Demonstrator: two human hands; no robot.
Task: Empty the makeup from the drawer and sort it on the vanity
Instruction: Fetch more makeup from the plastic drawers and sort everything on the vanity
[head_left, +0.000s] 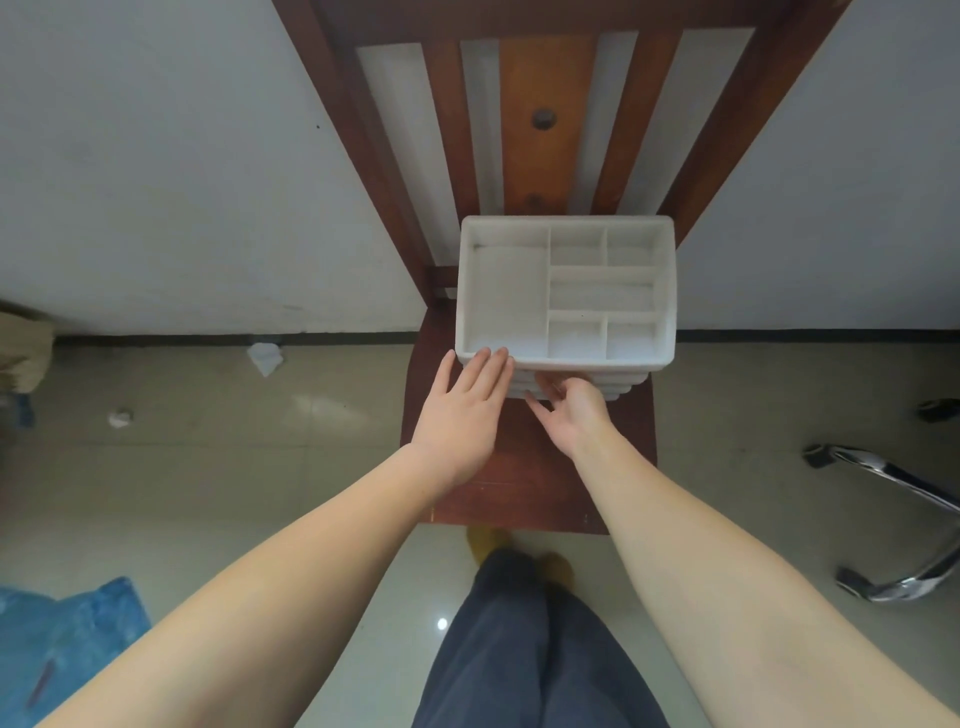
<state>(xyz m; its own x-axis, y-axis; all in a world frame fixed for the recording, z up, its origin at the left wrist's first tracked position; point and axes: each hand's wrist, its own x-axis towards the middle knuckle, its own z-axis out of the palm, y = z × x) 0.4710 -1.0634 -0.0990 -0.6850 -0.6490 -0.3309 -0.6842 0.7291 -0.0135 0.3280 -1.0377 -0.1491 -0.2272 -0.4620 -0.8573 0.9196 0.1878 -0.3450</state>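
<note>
1. Reference object: the white organizer (566, 291), standing on the wooden chair seat (524, 483) against the chair back. All positions below are relative to it
2. Top tray: 7 open compartments, all showing bare white floors — no makeup is visible in them
3. Left hand (462, 410): fingers straight and together, tips resting on the organizer's near-left rim, holding nothing
4. Right hand (571, 410): fingers curled under the near front edge at the drawer fronts (571, 382); whether they have hold of a pull cannot be told
5. Step in hand, as judged: opening a drawer. Keep the left hand pressing down on the rim so the light organizer does not slide, and draw straight toward the body
6. Edges: the organizer's right side sits near the seat's right edge — avoid sideways pulls
7. Open room: bare seat lies in front of the organizer, enough for a drawer to travel; the floor beyond the seat's near edge is a drop hazard for loose items
</note>
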